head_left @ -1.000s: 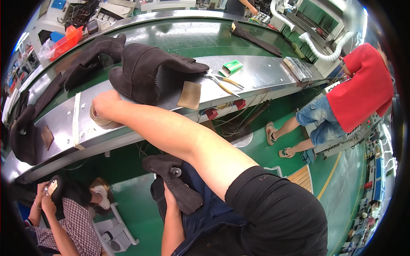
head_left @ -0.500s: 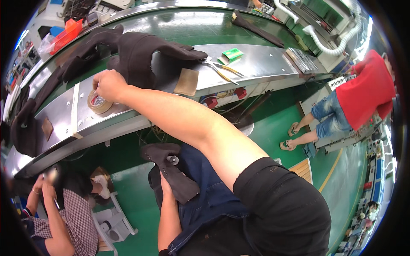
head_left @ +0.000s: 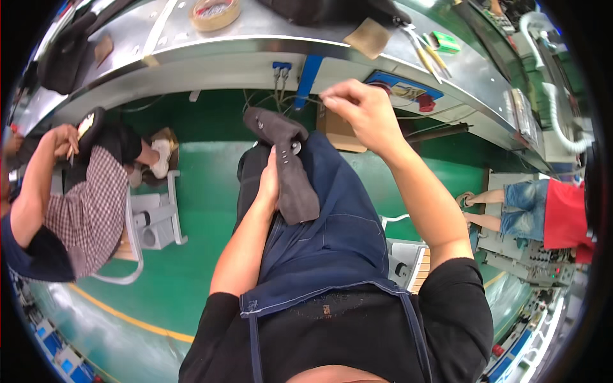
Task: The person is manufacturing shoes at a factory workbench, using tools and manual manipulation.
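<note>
Floor (head_left: 204,249): green and smooth, it spreads at both sides of my knees and gives open room there.
Bench (head_left: 262,32): long, of shiny metal, it crosses before me; under its front edge, cables (head_left: 278,96) and a blue post (head_left: 310,76) stand before my legs.
Neighbours: one person (head_left: 105,185) in checked cloth sits at my left; another (head_left: 565,220), in red, is farther at my right.
Apron (head_left: 345,255): navy cloth with pale stitching, it covers my lap.
Cardboard box (head_left: 341,131): brown, it is partly hidden just past my knees.
Dark boot (head_left: 297,191): above my lap, suede-like and bent in shape, with a row of small pale dots.
Left hand (head_left: 269,182): it grips this boot from the left.
Right hand (head_left: 367,115): raised in the air, right of the boot, fingers bent; if they pinch something thin, I cannot tell.
Pliers (head_left: 424,60): yellow-handled, near the bench edge.
Tape roll (head_left: 217,24): round, tan, lying flat on the metal.
Brown square (head_left: 368,38): flat, left of the pliers.
Green box (head_left: 445,43): small, beside the pliers.
</note>
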`<state>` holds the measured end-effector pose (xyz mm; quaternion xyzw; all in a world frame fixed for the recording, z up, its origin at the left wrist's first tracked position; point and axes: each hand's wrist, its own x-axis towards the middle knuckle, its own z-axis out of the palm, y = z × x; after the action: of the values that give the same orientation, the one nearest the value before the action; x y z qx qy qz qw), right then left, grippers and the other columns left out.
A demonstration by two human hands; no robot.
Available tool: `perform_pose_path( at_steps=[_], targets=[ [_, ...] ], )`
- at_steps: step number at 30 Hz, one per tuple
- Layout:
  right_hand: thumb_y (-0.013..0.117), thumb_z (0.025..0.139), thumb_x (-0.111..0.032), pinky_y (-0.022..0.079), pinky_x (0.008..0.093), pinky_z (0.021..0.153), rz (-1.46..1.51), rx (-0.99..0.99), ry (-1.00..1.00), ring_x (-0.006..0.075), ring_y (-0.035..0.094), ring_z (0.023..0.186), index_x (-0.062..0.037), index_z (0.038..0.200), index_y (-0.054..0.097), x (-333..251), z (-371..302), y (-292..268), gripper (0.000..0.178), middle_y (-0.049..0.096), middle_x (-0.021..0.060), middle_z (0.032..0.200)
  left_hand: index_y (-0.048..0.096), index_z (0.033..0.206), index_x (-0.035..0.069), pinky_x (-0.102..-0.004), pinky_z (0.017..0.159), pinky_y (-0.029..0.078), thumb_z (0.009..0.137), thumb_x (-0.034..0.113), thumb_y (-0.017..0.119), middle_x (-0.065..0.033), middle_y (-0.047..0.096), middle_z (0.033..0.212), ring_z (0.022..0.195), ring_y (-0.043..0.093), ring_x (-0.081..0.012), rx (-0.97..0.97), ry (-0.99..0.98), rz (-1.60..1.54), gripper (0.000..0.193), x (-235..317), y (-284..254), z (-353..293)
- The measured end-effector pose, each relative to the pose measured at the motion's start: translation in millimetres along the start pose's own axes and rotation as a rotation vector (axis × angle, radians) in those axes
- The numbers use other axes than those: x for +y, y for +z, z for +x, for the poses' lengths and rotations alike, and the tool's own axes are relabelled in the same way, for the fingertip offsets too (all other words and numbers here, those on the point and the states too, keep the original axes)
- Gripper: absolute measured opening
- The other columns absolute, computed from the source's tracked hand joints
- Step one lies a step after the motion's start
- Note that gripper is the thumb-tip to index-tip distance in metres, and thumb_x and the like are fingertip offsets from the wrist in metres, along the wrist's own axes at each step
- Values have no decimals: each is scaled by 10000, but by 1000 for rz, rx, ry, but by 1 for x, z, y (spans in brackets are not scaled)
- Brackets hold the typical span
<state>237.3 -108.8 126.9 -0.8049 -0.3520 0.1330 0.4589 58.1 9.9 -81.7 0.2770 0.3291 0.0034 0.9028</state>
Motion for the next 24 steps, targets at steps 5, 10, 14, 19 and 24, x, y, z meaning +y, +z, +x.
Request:
perform_pose_path(
  at_steps=[5,10,14,19,24],
  targets=[
    [734,957,-40,518,247,749,269,-57,151,62,625,824,-14,1131,763,10,-73,14,179,733,24,945,695,1148,43,-386,769,594,1076,640,458,-94,721,951,823,704,-218,77,30,94,646,12,28,-18],
    [744,978,-30,550,238,766,545,-55,161,80,671,836,7,1126,736,10,-97,39,152,724,23,973,701,1170,61,-358,797,593,1085,635,446,-70,728,1035,902,708,-188,117,121,209,635,14,35,-19],
    [758,977,-42,547,236,756,519,-135,209,69,662,837,4,1084,733,13,-97,48,119,723,22,960,568,1457,123,-337,899,579,1126,505,417,-59,686,1185,1034,679,-170,98,4,156,528,15,36,-19],
    [747,990,-78,524,249,783,358,-163,114,76,636,865,-2,1036,721,21,-98,60,93,715,7,954,605,1414,122,-356,941,576,1129,550,371,-73,684,1256,1105,678,-184,80,-18,138,564,15,38,-20],
    [740,1002,-82,501,241,793,343,-170,136,59,597,873,-3,1010,709,25,-101,67,85,686,-18,947,603,1411,127,-362,973,565,1133,549,351,-78,681,1261,1118,673,-190,70,33,129,565,12,38,-23]
  ],
)
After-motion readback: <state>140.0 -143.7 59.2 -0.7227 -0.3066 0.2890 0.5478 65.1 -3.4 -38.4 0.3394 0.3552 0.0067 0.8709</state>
